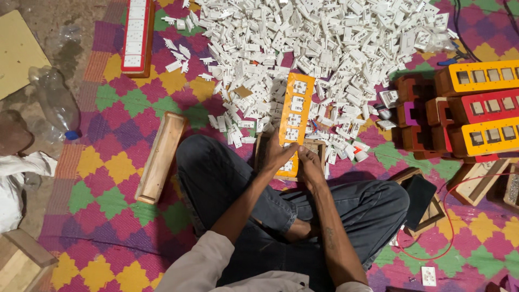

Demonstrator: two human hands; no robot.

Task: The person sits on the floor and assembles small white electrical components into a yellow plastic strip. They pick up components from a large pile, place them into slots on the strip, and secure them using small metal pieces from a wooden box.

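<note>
You sit cross-legged on a woven mat of pink, green and yellow diamonds. At twelve o'clock spreads a large heap of white switch and socket parts, its near edge spilling down to your knees. At three o'clock stands a stack of wooden extension boxes with yellow and red faceplates. At nine o'clock lies an open wooden tray, long and empty. At eleven o'clock rests a red-and-white board.

Dead centre, just past your lap, the yellow faceplate stands tilted away from you, its lower end resting in a wooden box. White sockets already fill its cutouts. Your left hand clasps its lower left edge; your right hand presses the lower right corner, fingers closed against it.

Judging from this, the plate could slip sideways because only its lower end is held and the top leans free. Loose parts lie touching the box, so one could wedge beneath the plate and stop it seating flat. Uneven thumb pressure might pop a socket back out.
</note>
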